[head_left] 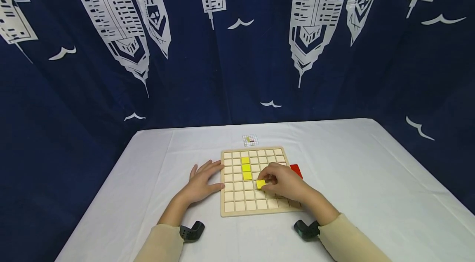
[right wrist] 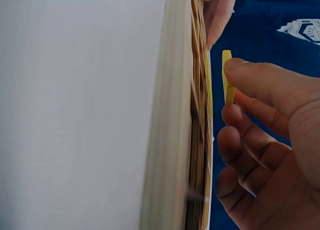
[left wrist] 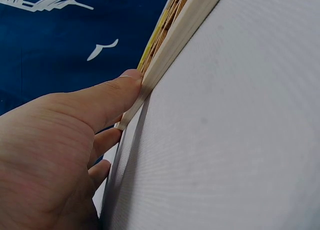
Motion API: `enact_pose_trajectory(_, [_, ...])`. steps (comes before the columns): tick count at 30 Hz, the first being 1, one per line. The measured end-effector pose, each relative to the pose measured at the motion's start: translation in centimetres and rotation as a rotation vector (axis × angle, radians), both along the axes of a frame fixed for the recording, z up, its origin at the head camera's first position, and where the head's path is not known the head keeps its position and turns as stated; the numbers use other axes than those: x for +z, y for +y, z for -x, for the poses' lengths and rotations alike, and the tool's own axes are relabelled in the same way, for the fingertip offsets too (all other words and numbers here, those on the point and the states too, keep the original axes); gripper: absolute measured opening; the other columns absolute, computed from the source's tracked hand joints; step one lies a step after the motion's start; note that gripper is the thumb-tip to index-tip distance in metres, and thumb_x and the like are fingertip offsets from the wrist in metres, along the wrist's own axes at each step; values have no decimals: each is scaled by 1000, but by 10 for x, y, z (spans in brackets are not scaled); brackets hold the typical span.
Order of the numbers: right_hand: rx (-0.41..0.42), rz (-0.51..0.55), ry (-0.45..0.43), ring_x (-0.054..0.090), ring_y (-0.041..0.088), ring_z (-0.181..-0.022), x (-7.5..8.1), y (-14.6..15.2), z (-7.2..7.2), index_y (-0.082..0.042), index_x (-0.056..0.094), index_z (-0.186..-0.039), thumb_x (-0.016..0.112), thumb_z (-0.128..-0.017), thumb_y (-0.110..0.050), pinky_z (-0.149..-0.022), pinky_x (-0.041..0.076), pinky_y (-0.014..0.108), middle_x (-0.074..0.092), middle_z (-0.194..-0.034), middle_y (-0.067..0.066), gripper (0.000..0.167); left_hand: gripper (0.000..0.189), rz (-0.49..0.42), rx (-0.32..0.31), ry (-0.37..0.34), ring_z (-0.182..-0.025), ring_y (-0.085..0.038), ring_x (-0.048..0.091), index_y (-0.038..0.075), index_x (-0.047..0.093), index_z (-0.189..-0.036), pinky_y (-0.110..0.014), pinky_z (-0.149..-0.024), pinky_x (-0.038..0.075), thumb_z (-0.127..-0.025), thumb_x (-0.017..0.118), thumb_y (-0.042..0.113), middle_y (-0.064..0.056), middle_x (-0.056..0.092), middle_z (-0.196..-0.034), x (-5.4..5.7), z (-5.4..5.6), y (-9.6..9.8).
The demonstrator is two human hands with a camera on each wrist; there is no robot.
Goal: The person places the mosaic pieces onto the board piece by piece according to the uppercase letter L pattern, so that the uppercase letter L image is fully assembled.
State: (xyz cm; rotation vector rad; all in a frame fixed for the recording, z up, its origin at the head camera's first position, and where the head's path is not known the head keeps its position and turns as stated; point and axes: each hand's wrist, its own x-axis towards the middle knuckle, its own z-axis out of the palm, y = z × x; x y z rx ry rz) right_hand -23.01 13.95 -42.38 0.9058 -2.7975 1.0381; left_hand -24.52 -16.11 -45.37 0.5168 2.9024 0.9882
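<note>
A square wooden grid board lies on the table. Three yellow tiles sit in a column in its upper middle cells. Between thumb and fingers, my right hand pinches another yellow tile over the board, below and right of that column. The right wrist view shows this yellow tile held on edge, apart from the board's surface. My left hand, fingers extended, touches the board's left edge with thumb and fingertips. Some right-side cells are hidden by the right hand.
Red pieces lie just past the board's right edge, partly behind my right hand. A small printed grid card lies beyond the board. White cloth covers the table, and a dark blue patterned curtain hangs behind.
</note>
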Motion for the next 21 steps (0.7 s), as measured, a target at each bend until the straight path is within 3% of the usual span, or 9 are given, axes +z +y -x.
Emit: enact_pose_trajectory(21, [-121, -62, -35, 56, 12, -81, -4, -39, 1, -18, 72, -94, 84, -78, -15, -73, 48, 24, 63, -88, -5, 20, 62, 3, 9, -10, -155, -30, 21, 20, 53, -145, -63, -123, -7, -88, 75, 31, -3, 41, -160, 0, 0, 0])
